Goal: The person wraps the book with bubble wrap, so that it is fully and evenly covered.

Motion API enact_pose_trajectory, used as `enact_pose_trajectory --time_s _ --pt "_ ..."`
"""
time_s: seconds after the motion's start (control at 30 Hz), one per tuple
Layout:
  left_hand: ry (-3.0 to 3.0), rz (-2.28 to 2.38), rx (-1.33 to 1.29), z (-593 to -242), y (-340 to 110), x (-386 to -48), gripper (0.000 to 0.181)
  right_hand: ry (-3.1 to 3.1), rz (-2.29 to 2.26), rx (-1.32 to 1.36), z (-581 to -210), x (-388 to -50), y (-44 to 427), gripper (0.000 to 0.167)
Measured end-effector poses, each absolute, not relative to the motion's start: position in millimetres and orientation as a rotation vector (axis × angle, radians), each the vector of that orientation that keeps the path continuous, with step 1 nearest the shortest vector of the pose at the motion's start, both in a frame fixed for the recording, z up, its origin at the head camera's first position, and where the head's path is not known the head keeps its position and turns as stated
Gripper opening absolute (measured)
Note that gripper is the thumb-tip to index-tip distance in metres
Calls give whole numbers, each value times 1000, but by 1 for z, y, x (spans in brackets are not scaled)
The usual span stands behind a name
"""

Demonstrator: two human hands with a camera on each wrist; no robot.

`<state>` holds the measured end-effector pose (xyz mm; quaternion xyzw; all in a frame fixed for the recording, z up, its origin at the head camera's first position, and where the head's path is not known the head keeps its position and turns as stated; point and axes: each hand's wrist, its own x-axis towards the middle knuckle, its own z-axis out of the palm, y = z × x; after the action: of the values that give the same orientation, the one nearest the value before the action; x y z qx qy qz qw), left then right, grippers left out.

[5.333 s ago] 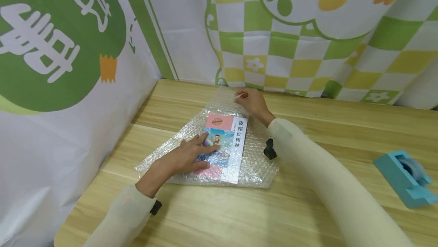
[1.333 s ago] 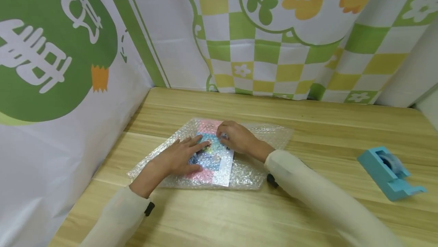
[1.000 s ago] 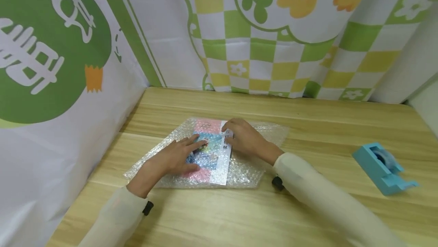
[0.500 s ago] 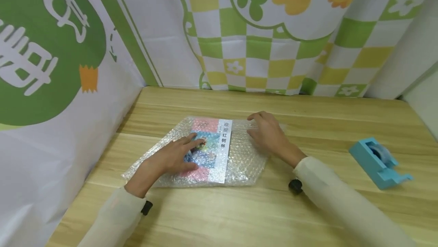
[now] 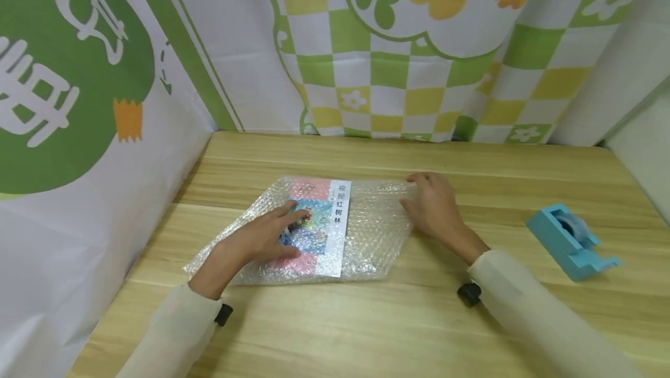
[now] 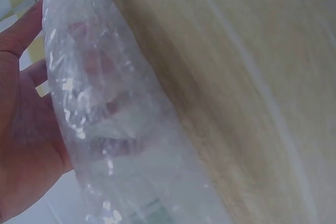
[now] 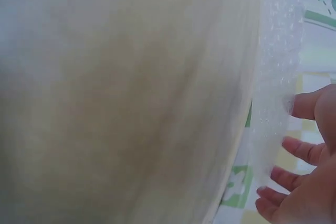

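A book (image 5: 335,250) with a pink, blue and white cover lies on the table, with clear bubble wrap (image 5: 374,227) over at least part of the cover. The wrap spreads past the book on both sides. My left hand (image 5: 256,238) rests on the wrapped cover, fingers spread, hiding part of the picture. At the wrap's right edge is my right hand (image 5: 438,209), thumb and index finger apart and touching the sheet. The right wrist view shows its fingers (image 7: 302,150) loosely extended beside the wrap's edge (image 7: 275,87). In the left wrist view, wrap (image 6: 115,124) covers some fingers.
A light blue tape dispenser (image 5: 567,244) with a roll of tape stands to the right on the wooden table (image 5: 356,331). A printed green and yellow checked cloth (image 5: 387,87) hangs along the back edge. A white printed sheet (image 5: 157,134) borders the left side.
My right hand has moved from the far corner of the wrap over the book, then right to the wrap's edge. The far flap now lies folded down. My left hand stays on the cover.
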<state>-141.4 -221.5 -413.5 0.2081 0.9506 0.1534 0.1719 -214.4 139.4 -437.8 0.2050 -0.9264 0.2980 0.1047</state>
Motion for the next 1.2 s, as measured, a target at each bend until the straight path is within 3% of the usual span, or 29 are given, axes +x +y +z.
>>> enact_pose_trajectory --time_s 0.53,0.9,1.2 --pt "2697 459 572 -414 -226 -139 83 -2955 1490 171 -433 -206 168 69" --pt "2703 469 597 -415 -227 -139 82 -2510 2371 -249 -432 -197 150 63" --pt "2700 477 607 -415 -223 -140 83 -2245 2485 -322 -435 -194 136 47"
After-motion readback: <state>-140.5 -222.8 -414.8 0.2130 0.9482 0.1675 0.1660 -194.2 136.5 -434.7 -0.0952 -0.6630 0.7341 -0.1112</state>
